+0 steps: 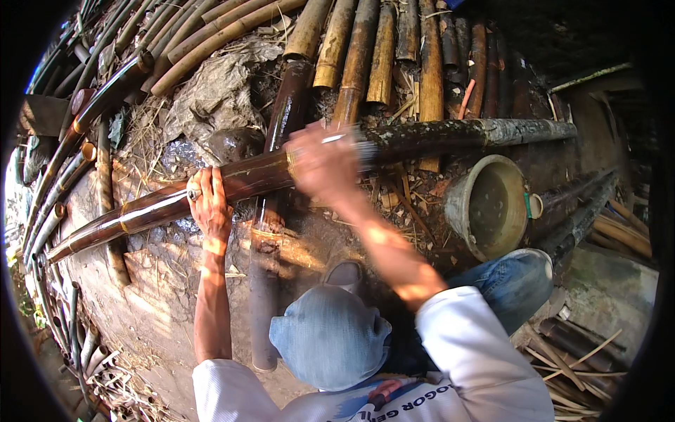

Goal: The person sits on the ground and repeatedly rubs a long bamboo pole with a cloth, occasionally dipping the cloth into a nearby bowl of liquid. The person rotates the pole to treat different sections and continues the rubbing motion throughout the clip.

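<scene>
Someone crouches here over a long dark bamboo pole, wet and shiny, that lies crosswise just beyond the grey bucket. Its long axis slants: the narrower end points well out to the left of the bucket and back toward the person, while the other end, mottled grey, reaches away past the bucket's right side. Left of the bucket it crosses over another dark pole, which points away from the person.

The left hand, wearing a ring, lies farthest left of the bucket, fingers across the pole's top; I cannot tell how far they close around it. The right hand, between that hand and the bucket, is a blur at the pole, its grip impossible to make out.
</scene>
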The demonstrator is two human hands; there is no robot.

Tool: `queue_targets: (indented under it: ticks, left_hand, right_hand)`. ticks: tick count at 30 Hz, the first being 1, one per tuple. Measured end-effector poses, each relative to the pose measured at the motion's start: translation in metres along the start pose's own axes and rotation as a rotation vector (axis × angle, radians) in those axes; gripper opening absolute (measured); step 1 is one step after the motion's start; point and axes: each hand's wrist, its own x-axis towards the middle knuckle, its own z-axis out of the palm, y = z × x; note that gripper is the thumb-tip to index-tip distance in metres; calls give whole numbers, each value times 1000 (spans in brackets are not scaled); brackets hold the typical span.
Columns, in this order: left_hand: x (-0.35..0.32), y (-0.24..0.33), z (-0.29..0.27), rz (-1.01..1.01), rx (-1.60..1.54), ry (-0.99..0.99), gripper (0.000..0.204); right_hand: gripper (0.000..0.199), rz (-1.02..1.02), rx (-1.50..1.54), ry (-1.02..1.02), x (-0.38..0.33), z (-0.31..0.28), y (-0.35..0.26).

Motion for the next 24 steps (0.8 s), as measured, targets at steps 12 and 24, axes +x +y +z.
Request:
queue_targets:
  ticks: [12, 24]
  left_hand:
    - [15, 24, 6, -63, 28, -30, 103]
    - [60, -17, -5, 113, 33, -494, 122]
  right_hand:
    - [34, 41, -259, -57, 29, 36, -49]
    - [41, 955, -348, -254, 5, -151, 202]
